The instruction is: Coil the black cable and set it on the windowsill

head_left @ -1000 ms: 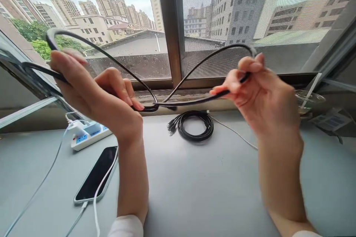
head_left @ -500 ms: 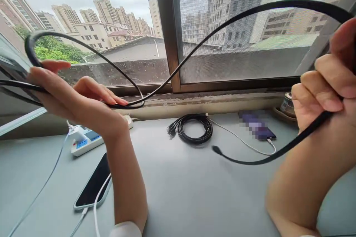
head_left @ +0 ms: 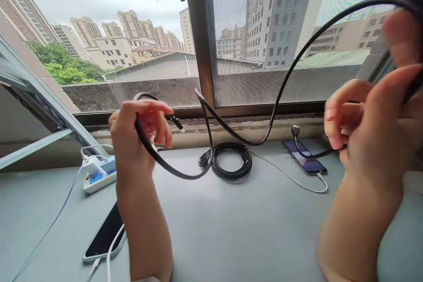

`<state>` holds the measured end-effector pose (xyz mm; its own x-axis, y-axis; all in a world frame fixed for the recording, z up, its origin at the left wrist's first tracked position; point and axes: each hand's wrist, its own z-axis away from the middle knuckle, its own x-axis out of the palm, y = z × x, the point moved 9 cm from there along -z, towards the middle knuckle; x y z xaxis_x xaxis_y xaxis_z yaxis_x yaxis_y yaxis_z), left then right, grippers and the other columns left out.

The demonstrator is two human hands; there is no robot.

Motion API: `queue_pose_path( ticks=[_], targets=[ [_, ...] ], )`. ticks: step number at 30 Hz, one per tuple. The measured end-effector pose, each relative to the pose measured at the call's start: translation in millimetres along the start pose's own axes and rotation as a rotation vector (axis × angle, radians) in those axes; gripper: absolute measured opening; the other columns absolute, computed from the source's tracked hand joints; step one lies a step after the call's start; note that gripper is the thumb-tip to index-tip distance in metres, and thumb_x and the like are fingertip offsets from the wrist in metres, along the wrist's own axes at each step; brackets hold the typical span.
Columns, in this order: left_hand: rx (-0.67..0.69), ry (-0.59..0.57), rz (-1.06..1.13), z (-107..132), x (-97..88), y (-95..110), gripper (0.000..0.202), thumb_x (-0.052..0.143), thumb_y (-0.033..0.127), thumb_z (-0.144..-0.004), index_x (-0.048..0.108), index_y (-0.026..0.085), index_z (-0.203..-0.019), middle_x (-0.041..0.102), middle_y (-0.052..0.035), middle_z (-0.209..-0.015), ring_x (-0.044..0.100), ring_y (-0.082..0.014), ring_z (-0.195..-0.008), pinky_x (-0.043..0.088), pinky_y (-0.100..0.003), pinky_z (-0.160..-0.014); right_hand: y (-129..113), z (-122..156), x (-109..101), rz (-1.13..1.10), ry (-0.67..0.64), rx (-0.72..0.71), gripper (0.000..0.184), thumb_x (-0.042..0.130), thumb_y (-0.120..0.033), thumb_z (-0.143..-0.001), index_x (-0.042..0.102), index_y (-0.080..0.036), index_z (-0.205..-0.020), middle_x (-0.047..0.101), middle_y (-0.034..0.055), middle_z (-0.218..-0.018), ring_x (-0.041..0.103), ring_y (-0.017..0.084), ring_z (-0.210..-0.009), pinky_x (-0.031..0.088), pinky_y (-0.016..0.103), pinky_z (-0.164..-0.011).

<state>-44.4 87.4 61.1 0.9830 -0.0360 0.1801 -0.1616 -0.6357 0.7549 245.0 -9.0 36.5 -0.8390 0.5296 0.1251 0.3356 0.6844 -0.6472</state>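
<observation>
Holding black cable (head_left: 254, 142) aloft between nine and three o'clock.
Hooked in curled fingers of left hand (head_left: 125, 132); gripped in right hand (head_left: 383, 110). Noting coiled cable (head_left: 231, 174) on desk (head_left: 257, 229) toward five o'clock.

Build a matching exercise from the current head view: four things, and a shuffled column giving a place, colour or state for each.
Things
1. uncoiled black cable
2. coiled black cable
3. power strip
4. right-side smartphone

Descriptions
A. white and blue
B. running through the air from left hand to right hand
C. purplish screen
D. lying in a ring on the desk

Pairs: 1-B, 2-D, 3-A, 4-C
</observation>
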Motion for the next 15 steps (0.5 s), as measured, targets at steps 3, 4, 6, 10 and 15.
queue_pose_path(
  ticks=[3,4,6,10,15],
  targets=[
    [-0.04,-0.189,-0.107,11,23.9,-5,0.028,0.049,0.028,-0.069,0.069,0.018,-0.052,0.04,0.0008,-0.029,0.034,-0.0094,-0.025,0.024,-0.024,-0.028,-20,3,16,-0.023,-0.026,-0.166,0.035,0.062,-0.035,-0.084,0.059,-0.043,-0.118,0.043,-0.0035,-0.138,0.048,0.007,-0.054,0.022,0.024,-0.029],
    [-0.053,-0.252,-0.168,16,30.6,-7,0.029,0.048,0.029,-0.072,0.071,0.018,-0.057,0.043,0.0005,-0.031,0.036,-0.0094,-0.027,0.025,-0.023,-0.03,-20,4,23,-0.031,-0.085,-0.163,0.04,0.065,-0.032,-0.081,0.058,-0.044,-0.119,0.041,-0.0044,-0.14,0.051,0.007,-0.057,0.024,0.023,-0.028],
    [-0.1,-0.368,-0.279,25,41.5,-14,0.032,0.047,0.031,-0.077,0.074,0.018,-0.067,0.047,-0.0001,-0.034,0.041,-0.0098,-0.03,0.026,-0.023,-0.034,-15,6,30,-0.025,-0.168,-0.122,0.057,0.071,-0.029,-0.075,0.051,-0.043,-0.127,0.051,-0.0002,-0.13,0.053,0.009,-0.058,0.029,0.021,-0.029],
    [-0.152,-0.474,-0.343,37,53.1,-19,0.037,0.045,0.039,-0.083,0.074,0.018,-0.073,0.049,-0.0004,-0.035,0.044,-0.0105,-0.032,0.028,-0.022,-0.036,-7,13,39,0.027,-0.339,-0.015,0.084,0.078,-0.032,-0.069,0.035,-0.038,-0.14,0.065,0.0008,-0.089,0.044,0.006,-0.041,0.031,0.018,-0.028],
    [-0.247,-0.452,-0.538,41,51.5,-27,0.039,0.045,0.039,-0.086,0.073,0.015,-0.075,0.052,-0.0007,-0.038,0.044,-0.0087,-0.035,0.031,-0.019,-0.037,-5,24,54,0.111,-0.496,0.052,0.092,0.078,-0.035,-0.068,0.026,-0.037,-0.144,0.065,0.0004,-0.088,0.04,0.003,-0.037,0.036,0.017,-0.031]
  ],
)
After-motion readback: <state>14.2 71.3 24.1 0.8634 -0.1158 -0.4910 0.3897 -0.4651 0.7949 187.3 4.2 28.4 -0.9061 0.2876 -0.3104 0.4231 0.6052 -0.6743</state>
